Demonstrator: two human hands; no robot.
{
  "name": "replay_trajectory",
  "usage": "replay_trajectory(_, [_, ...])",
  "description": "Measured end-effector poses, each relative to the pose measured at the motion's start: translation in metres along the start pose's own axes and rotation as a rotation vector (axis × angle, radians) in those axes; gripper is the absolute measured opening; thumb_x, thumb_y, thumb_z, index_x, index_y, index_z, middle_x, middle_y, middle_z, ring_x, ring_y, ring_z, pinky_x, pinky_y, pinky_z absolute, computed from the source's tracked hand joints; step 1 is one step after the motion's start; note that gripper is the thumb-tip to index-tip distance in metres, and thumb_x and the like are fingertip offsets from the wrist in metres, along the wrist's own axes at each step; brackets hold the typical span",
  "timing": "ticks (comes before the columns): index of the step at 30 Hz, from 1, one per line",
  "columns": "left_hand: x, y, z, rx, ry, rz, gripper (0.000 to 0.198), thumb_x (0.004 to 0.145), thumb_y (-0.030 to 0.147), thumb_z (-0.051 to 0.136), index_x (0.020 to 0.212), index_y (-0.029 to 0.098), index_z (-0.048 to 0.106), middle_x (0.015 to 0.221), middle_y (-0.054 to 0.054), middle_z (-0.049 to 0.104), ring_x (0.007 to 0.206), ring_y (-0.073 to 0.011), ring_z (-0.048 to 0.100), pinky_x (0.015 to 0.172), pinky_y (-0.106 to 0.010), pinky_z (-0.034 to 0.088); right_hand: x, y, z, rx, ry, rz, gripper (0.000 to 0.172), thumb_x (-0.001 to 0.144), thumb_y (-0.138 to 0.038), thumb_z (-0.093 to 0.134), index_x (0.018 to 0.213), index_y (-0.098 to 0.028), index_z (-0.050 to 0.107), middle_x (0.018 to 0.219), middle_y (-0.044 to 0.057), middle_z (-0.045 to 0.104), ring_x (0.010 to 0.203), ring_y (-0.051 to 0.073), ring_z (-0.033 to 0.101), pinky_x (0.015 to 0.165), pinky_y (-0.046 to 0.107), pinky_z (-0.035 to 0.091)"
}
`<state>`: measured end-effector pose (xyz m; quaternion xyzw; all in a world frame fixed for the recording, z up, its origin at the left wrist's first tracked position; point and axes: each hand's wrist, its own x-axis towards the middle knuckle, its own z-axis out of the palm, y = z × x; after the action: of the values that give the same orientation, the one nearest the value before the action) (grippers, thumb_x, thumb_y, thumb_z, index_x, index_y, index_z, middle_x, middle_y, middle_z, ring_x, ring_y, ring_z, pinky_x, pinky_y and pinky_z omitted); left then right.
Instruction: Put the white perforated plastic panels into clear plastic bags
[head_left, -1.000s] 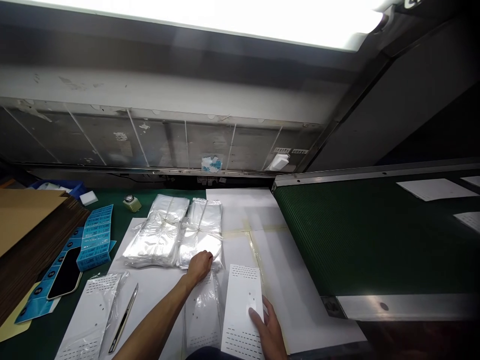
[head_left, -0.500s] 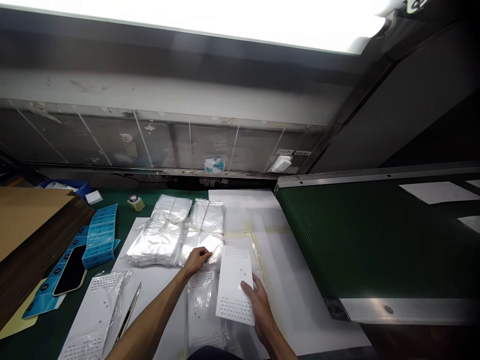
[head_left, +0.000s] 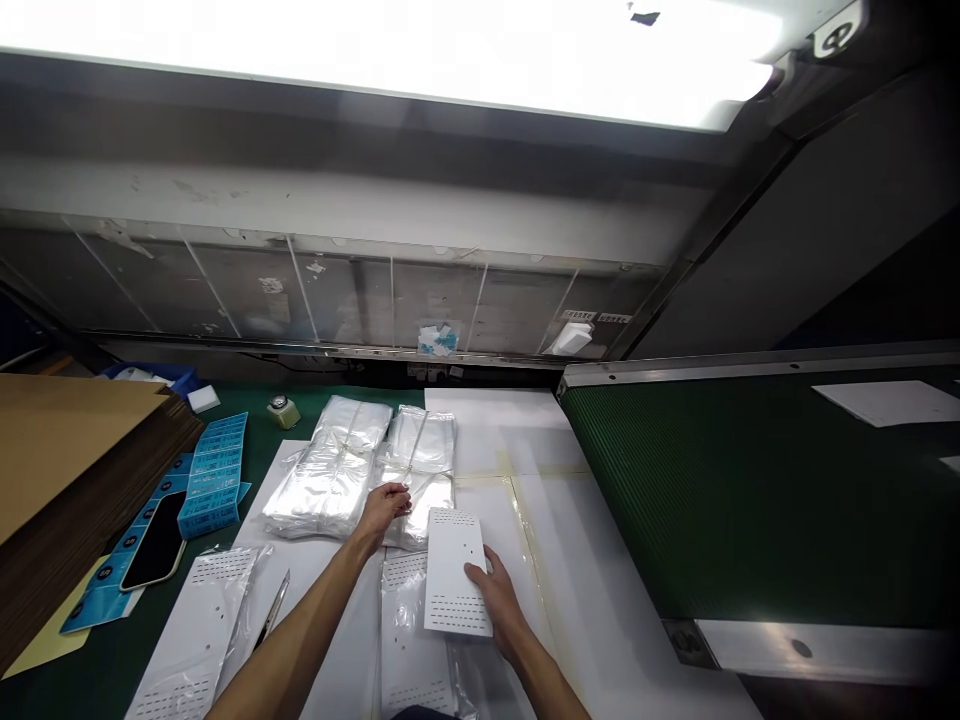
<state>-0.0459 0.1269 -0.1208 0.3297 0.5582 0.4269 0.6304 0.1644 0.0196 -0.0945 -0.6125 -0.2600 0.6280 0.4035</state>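
2 hands: left (head_left: 384, 515) seemingly pinching clear bags (head_left: 424, 510), right (head_left: 499, 605) holding perforated panel (head_left: 450, 572)

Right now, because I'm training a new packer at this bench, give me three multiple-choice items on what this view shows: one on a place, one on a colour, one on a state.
1. What is the right hand holding?
A) the green conveyor belt
B) a white perforated panel
C) a utility knife

2. What colour are the printed label strips left of the bags?
A) red
B) yellow
C) blue

3. How are the two bundles of clear plastic bags kept together?
A) bound crosswise with thin strapping
B) packed inside a cardboard box
C) lying loose with no binding

Answers:
1: B, the fingers and thumb are at the panel's edge, over the sheet on the bench.
2: C, the strips show plainly blue.
3: A, thin strapping crosses over each bundle.
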Motion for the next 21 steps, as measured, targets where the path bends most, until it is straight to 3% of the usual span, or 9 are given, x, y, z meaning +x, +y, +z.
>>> replay_trajectory(3, [-0.004, 0.012, -0.005, -0.081, -0.032, -0.013, 0.014, 0.083, 0.021, 0.061, 0.091, 0.01, 0.059, 0.079, -0.003, 0.063, 0.075, -0.0147, 0.061, 0.075, -0.033, 0.053, 0.001, -0.005, -0.002, -0.082, -0.006, -0.081, 0.078, 0.074, -0.041, 0.057, 0.14, -0.021, 0.022, 0.105, 0.006, 0.066, 0.079, 0.022, 0.066, 0.072, 0.038, 0.051])
replay_trajectory(5, [-0.011, 0.019, -0.007, -0.122, -0.059, -0.025, 0.016, 0.081, 0.024, 0.063, 0.088, 0.01, 0.061, 0.081, -0.006, 0.064, 0.077, -0.0154, 0.062, 0.078, -0.032, 0.052, 0.002, -0.009, -0.003, -0.167, -0.012, -0.129, 0.061, 0.075, -0.043, 0.053, 0.131, -0.022, 0.041, 0.107, 0.006, 0.065, 0.076, 0.022, 0.065, 0.069, 0.038, 0.05])
replay_trajectory(8, [-0.032, 0.029, -0.005, -0.16, -0.088, -0.026, 0.02, 0.075, 0.03, 0.069, 0.081, 0.012, 0.062, 0.08, -0.008, 0.065, 0.075, -0.0166, 0.062, 0.075, -0.03, 0.052, -0.003, -0.018, 0.001, -0.323, -0.008, -0.209, 0.037, 0.077, -0.046, 0.049, 0.098, -0.019, 0.065, 0.096, 0.006, 0.066, 0.075, 0.024, 0.062, 0.066, 0.037, 0.049])
replay_trajectory(10, [-0.051, 0.033, 0.004, -0.184, -0.103, -0.016, 0.023, 0.071, 0.032, 0.073, 0.076, 0.013, 0.061, 0.077, -0.007, 0.064, 0.072, -0.0165, 0.061, 0.069, -0.029, 0.052, -0.012, -0.027, 0.009, -0.42, -0.009, -0.289, 0.032, 0.078, -0.047, 0.05, 0.085, -0.021, 0.066, 0.09, 0.005, 0.065, 0.081, 0.025, 0.06, 0.071, 0.035, 0.047])
replay_trajectory(14, [-0.095, 0.03, 0.028, -0.246, -0.175, -0.013, 0.025, 0.068, 0.031, 0.075, 0.071, 0.014, 0.057, 0.068, -0.002, 0.059, 0.064, -0.0133, 0.056, 0.062, -0.026, 0.049, -0.036, -0.045, 0.029, -0.578, -0.048, -0.41, 0.027, 0.077, -0.049, 0.055, 0.082, -0.025, 0.067, 0.087, 0.002, 0.062, 0.085, 0.023, 0.058, 0.077, 0.031, 0.044])
replay_trajectory(17, [-0.12, 0.022, 0.035, -0.304, -0.243, -0.043, 0.024, 0.071, 0.031, 0.073, 0.069, 0.014, 0.055, 0.072, -0.004, 0.06, 0.073, -0.0154, 0.058, 0.074, -0.03, 0.05, -0.048, -0.05, 0.033, -0.665, -0.096, -0.458, 0.025, 0.082, -0.046, 0.051, 0.081, -0.027, 0.067, 0.083, 0.001, 0.062, 0.082, 0.02, 0.058, 0.074, 0.028, 0.043])
replay_trajectory(21, [-0.14, 0.016, 0.026, -0.476, -0.283, -0.118, 0.019, 0.076, 0.029, 0.068, 0.072, 0.015, 0.056, 0.079, -0.005, 0.059, 0.083, -0.0173, 0.058, 0.089, -0.038, 0.045, -0.051, -0.05, 0.024, -0.745, -0.097, -0.471, 0.028, 0.086, -0.041, 0.045, 0.077, -0.026, 0.066, 0.08, 0.002, 0.06, 0.077, 0.02, 0.056, 0.072, 0.03, 0.041])
